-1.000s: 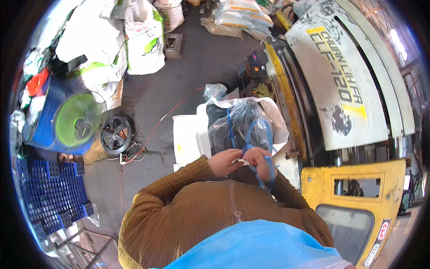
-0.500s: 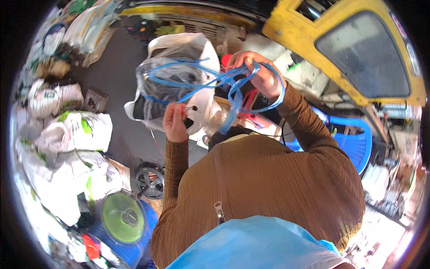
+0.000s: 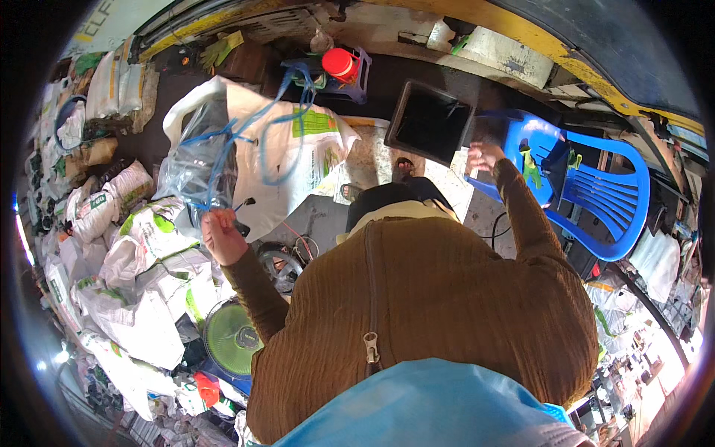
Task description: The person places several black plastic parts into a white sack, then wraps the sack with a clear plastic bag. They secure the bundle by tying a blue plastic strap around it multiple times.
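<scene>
A thin blue plastic strap [image 3: 262, 118] lies in loose loops across a large white sack [image 3: 257, 175], and one end runs down to my left hand [image 3: 223, 237]. The fingers of that hand are pinched round the strap end beside the sack's lower left. Clear plastic with dark contents [image 3: 195, 160] shows in the sack's mouth. My right hand [image 3: 485, 156] is away from the strap, slightly blurred, its fingers apart and nothing seen in them. It is between a dark rectangular tray [image 3: 430, 121] and a blue plastic chair [image 3: 607, 195].
Green-handled items [image 3: 530, 167] rest on the chair's seat. A red-lidded container [image 3: 340, 65] stands on a small purple-grey stool [image 3: 360, 88] beyond the sack. Full white sacks [image 3: 138, 320] crowd the left, near a green round fan [image 3: 232, 339]. A black wheel [image 3: 279, 267] lies below the sack.
My right hand has let go of the blue strap loops and moved right, toward the chair. My left hand has moved left and down with the strap end. The view has shifted.
</scene>
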Demonstrator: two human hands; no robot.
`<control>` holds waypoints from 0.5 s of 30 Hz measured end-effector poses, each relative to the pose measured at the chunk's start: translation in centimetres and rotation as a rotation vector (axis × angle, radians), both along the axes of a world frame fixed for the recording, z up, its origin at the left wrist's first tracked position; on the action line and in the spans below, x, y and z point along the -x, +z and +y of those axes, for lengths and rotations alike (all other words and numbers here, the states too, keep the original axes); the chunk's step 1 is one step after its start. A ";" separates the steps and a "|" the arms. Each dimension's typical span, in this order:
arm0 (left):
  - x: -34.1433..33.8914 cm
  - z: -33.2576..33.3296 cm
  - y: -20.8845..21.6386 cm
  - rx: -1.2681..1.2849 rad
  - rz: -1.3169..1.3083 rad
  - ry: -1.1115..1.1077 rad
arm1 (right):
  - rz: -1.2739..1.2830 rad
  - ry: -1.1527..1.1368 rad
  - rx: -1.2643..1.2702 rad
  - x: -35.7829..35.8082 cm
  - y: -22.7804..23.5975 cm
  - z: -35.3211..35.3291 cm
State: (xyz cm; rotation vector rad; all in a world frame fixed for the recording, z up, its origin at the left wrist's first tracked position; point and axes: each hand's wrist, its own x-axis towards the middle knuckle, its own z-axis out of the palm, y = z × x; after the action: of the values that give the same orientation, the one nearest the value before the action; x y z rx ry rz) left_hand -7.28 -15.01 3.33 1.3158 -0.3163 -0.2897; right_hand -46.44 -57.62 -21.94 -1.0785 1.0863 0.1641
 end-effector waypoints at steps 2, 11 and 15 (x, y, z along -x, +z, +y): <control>0.3 -0.5 -0.1 -0.067 -0.059 0.052 | 0.145 -0.145 -0.062 -3.6 -0.6 -4.1; 0.4 -1.2 -0.4 -0.157 -0.190 0.092 | 0.242 0.191 0.653 -23.9 -11.9 -21.5; 0.2 -1.3 0.7 -0.247 -0.166 0.089 | 0.429 0.251 0.843 -26.0 -17.5 -25.6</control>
State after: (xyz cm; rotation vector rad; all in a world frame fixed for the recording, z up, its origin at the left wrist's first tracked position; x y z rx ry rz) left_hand -7.50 -16.29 4.05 1.5977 -0.3687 -0.1476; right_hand -20.41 -83.23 -39.40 -2.0039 1.4476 0.1405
